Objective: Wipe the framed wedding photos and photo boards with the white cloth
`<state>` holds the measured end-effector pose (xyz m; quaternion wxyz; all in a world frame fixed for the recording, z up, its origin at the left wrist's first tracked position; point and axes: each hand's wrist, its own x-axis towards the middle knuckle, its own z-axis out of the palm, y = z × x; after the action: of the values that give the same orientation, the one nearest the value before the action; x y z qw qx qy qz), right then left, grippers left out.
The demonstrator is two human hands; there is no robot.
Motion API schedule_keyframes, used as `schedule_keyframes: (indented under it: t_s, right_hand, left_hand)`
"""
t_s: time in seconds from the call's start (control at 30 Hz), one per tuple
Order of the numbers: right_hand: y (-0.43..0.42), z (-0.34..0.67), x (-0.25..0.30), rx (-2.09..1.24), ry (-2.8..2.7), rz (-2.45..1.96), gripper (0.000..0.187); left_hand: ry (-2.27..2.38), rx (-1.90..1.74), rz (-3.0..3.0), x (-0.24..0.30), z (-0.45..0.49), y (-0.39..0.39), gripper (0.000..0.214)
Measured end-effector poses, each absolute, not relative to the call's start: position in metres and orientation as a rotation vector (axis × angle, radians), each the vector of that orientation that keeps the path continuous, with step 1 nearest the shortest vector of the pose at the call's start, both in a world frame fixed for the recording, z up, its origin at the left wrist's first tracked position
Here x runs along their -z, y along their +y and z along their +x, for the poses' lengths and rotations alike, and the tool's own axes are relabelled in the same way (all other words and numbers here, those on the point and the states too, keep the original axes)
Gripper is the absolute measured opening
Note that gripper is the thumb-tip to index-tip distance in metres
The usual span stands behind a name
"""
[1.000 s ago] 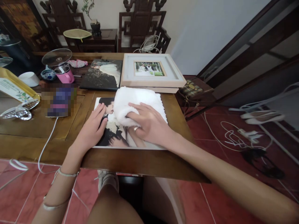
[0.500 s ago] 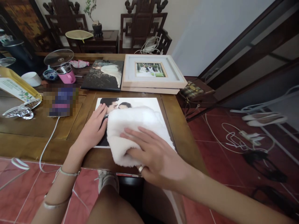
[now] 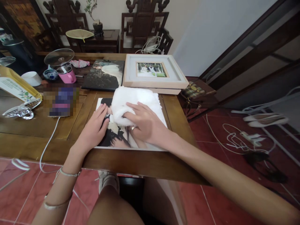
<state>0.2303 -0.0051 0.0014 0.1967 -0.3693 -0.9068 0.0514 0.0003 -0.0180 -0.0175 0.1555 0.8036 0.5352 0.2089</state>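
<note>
The white towel [image 3: 133, 98] lies bunched on the far half of the large photo print [image 3: 117, 139], which sits flat on the worktop [image 3: 32, 132] with its near edge close to the worktop's near rim. Your right hand [image 3: 145, 123] presses down on the towel's near side, fingers stretched over the pile rather than closed round it; a ring [image 3: 132, 127] shows on one finger. Your left hand [image 3: 93, 131] rests flat and released on the print's left edge, palm down, grasping nothing, with two thin bracelets [image 3: 67, 174] at the wrist.

Just beyond the towel, a pale framed photo [image 3: 153, 73] lies on top of another frame, its near edge touching or almost touching the towel; you cannot tell which. Beside it to the left lies a dark photo panel [image 3: 103, 76]. Further left stand a pink mug [image 3: 67, 75], a clear round lid [image 3: 58, 57] and a white bowl [image 3: 31, 78]. A white cable [image 3: 48, 140] runs over the worktop's near edge towards the red floor tiles [image 3: 211, 131]. A checked handbag [image 3: 193, 90] sits off the worktop's right end.
</note>
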Motion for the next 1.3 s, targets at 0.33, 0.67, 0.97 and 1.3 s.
schedule_keyframes:
  t_s: [0.33, 0.67, 0.97, 1.3]
  right_hand:
    - [-0.102, 0.239, -0.02, -0.398, -2.599, -0.806, 0.049]
    - [-0.024, 0.236, -0.013, -0.27, -2.601, -1.0, 0.05]
    - [0.029, 0.223, -0.014, -0.177, -2.604, -1.162, 0.037]
    - [-0.07, 0.239, -0.018, -0.308, -2.657, -0.855, 0.052]
  left_hand:
    - [1.499, -0.606, 2.272, 0.019, -0.003, -0.019, 0.059]
    - [1.526, -0.594, 2.303, 0.018, 0.0, -0.017, 0.059]
    - [1.54, -0.615, 2.3, 0.018, 0.0, -0.019, 0.059]
    - [1.51, -0.609, 2.3, 0.02, -0.002, -0.018, 0.058]
